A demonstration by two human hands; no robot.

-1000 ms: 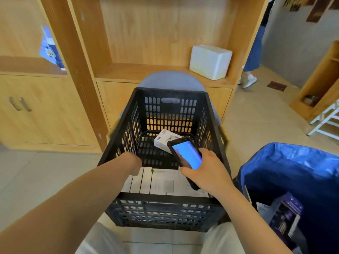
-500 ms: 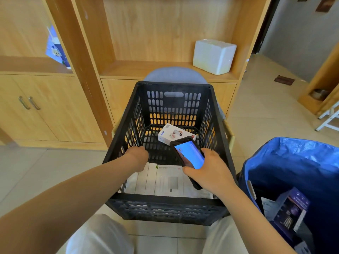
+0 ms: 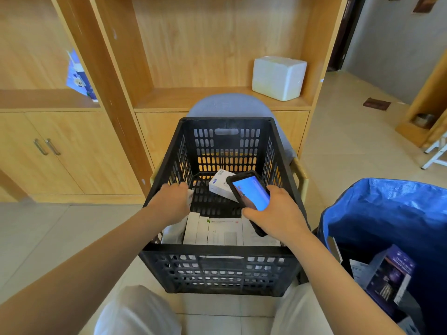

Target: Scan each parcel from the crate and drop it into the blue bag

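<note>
Nearest to us, our knees frame the black crate (image 3: 219,272), and at our right stands the blue bag (image 3: 387,213), open, with a dark purple box (image 3: 389,274) already lying inside it.

Just over the crate's near rim, a row of white parcels (image 3: 217,232) stands on edge against the wall. Our right hand (image 3: 275,216) hangs above that row, its fingers wrapped round the scanner (image 3: 250,192), whose blue screen faces up at us.

Our left hand (image 3: 173,204) is at the left side of the crate. A second ago it was reaching low among the parcels; now it has come up, and a white parcel (image 3: 189,197) shows at its fingertips, lifted above the others. The hand's back is toward us, so we cannot tell exactly how the fingers lie, though they seem curled round the parcel's edge. Our view has also tilted down a little, with the crate lower in the picture than before.

We judge that this means a new parcel has been picked and is on its way to the scanner; the scan itself is not yet done, and the drop into the bag comes after.

Farther in, one small white box (image 3: 221,183) lies flat on the crate floor, partly behind the scanner. Beyond the crate is a grey chair back (image 3: 229,105), then the wooden shelf (image 3: 217,97) with a white foam block (image 3: 278,77) on it.
</note>
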